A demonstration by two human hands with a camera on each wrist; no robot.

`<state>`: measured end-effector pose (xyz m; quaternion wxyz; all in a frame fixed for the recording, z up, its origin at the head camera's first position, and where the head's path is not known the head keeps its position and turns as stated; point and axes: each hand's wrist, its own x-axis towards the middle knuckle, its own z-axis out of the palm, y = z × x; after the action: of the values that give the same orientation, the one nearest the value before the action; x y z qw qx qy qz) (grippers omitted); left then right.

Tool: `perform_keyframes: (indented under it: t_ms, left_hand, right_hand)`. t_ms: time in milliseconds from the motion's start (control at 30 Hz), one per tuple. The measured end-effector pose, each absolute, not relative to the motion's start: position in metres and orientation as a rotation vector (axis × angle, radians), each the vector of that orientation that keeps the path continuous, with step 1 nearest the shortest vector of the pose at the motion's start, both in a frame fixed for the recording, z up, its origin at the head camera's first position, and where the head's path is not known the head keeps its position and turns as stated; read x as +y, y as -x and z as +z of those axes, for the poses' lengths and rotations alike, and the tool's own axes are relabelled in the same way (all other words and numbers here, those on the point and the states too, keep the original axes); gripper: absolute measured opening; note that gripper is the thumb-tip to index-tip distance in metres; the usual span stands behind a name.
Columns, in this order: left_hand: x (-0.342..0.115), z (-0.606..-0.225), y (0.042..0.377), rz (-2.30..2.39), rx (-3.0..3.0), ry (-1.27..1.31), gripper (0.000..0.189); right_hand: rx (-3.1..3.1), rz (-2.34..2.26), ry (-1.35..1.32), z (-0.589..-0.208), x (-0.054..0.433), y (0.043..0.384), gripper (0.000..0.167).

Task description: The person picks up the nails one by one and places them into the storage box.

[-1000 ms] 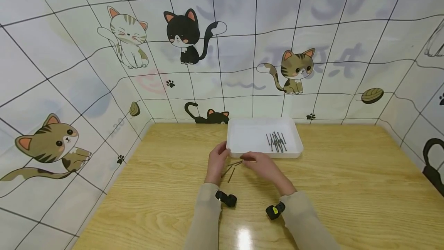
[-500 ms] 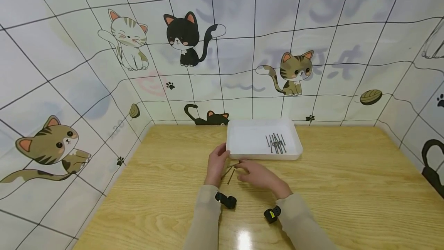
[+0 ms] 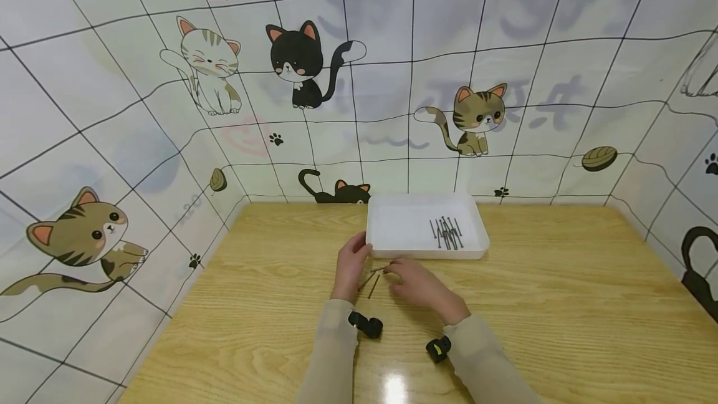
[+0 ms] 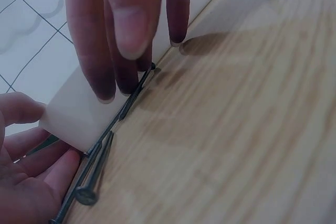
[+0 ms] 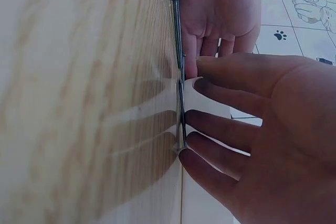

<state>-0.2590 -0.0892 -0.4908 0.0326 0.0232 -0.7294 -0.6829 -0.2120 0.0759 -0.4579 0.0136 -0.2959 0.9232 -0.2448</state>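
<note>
My left hand (image 3: pixel 350 267) holds the left front corner of a white tray (image 3: pixel 426 254), its thumb and fingers around that corner. My right hand (image 3: pixel 417 282) is low over the table in front of the tray. Its fingers are fairly straight and spread, with the fingertips at a few loose dark nails (image 4: pixel 94 174). In the right wrist view, the fingertips meet or nearly meet the far nails (image 5: pixel 182 98); whether they press on them I cannot tell. Inside the tray, on its right side, several nails (image 3: pixel 447 232) lie in a loose bunch.
A wooden table (image 3: pixel 269 329) carries everything, running back to a cloth wall (image 3: pixel 387 92) printed with cats and grid lines. Black wrist cameras sit on both sleeves, one on the left wrist (image 3: pixel 366 324) and one on the right wrist (image 3: pixel 439 349).
My right hand has come down and slightly nearer the body, from beside the tray's front edge to the loose nails. My left hand stays at the tray corner.
</note>
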Motion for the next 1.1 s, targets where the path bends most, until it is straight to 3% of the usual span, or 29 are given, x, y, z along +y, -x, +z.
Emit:
perform_keyframes:
  t_ms: [900, 1100]
  left_hand:
    - [-0.089, -0.491, 0.259, -2.101, -2.243, -0.079, 0.038]
    - [-0.089, -0.475, 0.249, -2.121, -2.252, -0.067, 0.038]
  right_hand:
    - [2.945, -0.720, 0.654, -0.451, 0.082, 0.202, 0.014]
    - [2.878, -0.648, 0.608, -0.447, 0.083, 0.201, 0.011]
